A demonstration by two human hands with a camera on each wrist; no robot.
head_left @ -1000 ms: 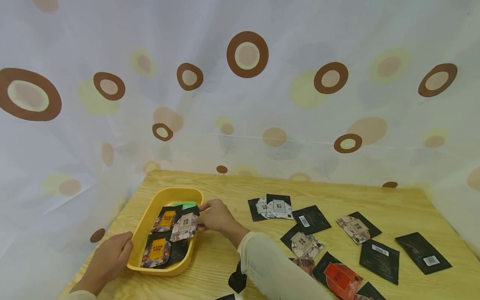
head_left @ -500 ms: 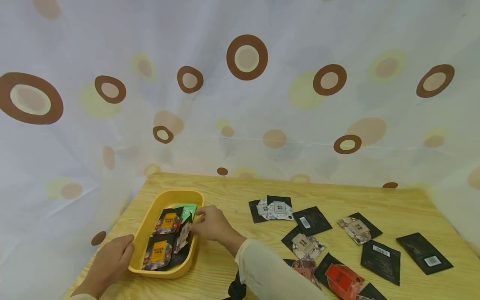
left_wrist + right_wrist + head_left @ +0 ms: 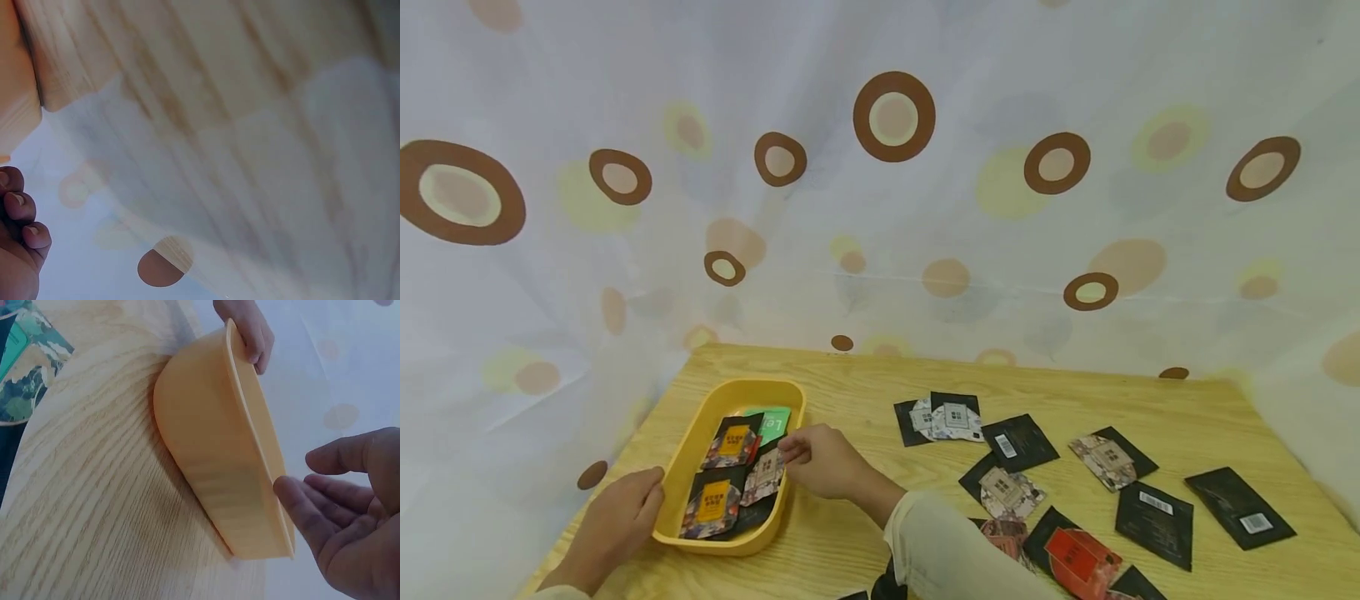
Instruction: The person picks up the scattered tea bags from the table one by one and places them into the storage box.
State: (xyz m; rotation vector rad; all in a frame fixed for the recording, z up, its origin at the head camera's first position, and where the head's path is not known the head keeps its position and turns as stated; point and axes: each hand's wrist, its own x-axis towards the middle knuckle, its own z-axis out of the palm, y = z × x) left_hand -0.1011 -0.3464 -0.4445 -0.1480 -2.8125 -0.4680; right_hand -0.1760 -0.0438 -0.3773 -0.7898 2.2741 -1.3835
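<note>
At the left of the head view, a yellow plastic tray (image 3: 718, 547) holds several flat sachets. My left hand (image 3: 621, 515) grips its left rim; the right wrist view shows those fingers hooked over the edge. Just above the right rim is my right hand (image 3: 826, 463), holding nothing, its fingers loosely bent and thumb apart in the right wrist view. Under its fingertips lies a pink floral sachet (image 3: 765, 475) in the tray. Beside it are two black sachets with orange labels, the nearer sachet (image 3: 711, 505) and the farther sachet (image 3: 732, 442). A green sachet (image 3: 773, 423) lies at the back.
Several black sachets are scattered across the wooden table (image 3: 857, 383) on the right, among them a red-labelled sachet (image 3: 1078, 557) and a sachet with a barcode (image 3: 1240, 507). A dotted white sheet (image 3: 895, 200) hangs behind the table and along its sides.
The right hand has let go of the pink floral sachet, which has gone from between its fingers down into the tray and now lies flatter. The left hand stays on the rim.
</note>
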